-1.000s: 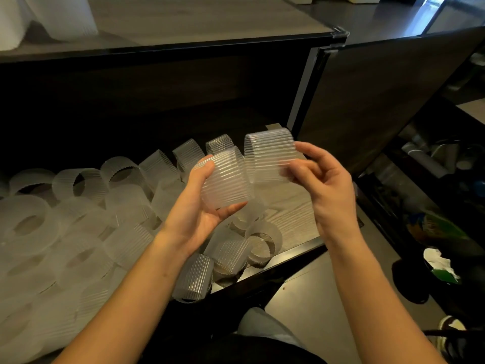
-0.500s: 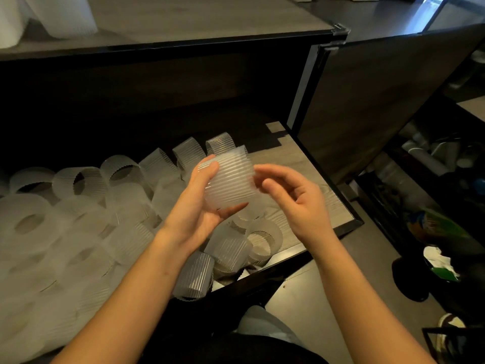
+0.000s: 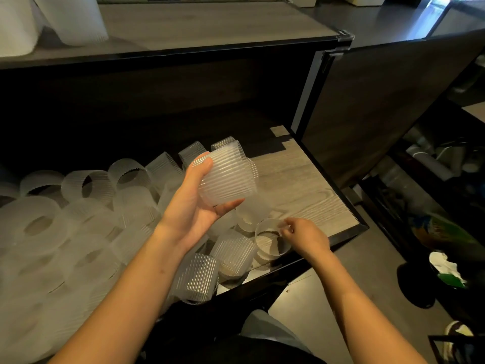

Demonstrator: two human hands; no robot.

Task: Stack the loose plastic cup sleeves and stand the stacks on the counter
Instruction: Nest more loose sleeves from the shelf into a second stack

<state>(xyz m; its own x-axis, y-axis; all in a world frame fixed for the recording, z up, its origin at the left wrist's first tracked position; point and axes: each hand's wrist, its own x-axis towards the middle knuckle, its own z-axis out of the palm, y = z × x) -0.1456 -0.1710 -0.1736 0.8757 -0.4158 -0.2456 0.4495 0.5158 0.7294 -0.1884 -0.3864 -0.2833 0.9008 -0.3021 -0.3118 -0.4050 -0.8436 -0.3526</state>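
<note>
Pretty dim. Light comes from up top and far right, so the counter (image 3: pixel 210 24) looks pale grey while the space under it goes nearly black. A hard-edged shadow cuts across the wooden shelf (image 3: pixel 301 185). Loose sleeves (image 3: pixel 39 227) on the left wash into a milky smear. The right hand (image 3: pixel 305 236) is motion-blurred; the stack (image 3: pixel 225 177) in the left hand (image 3: pixel 194 206) looks fairly sharp. Straight edges bow near the borders.

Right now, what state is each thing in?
left hand, holds the sleeve stack
sleeve stack, nested, tilted, above the shelf
right hand, pinches rim of the single sleeve
single sleeve, on end on the shelf
loose sleeves, jumbled, unstacked
cabinet door, open
counter stacks, upright
</note>
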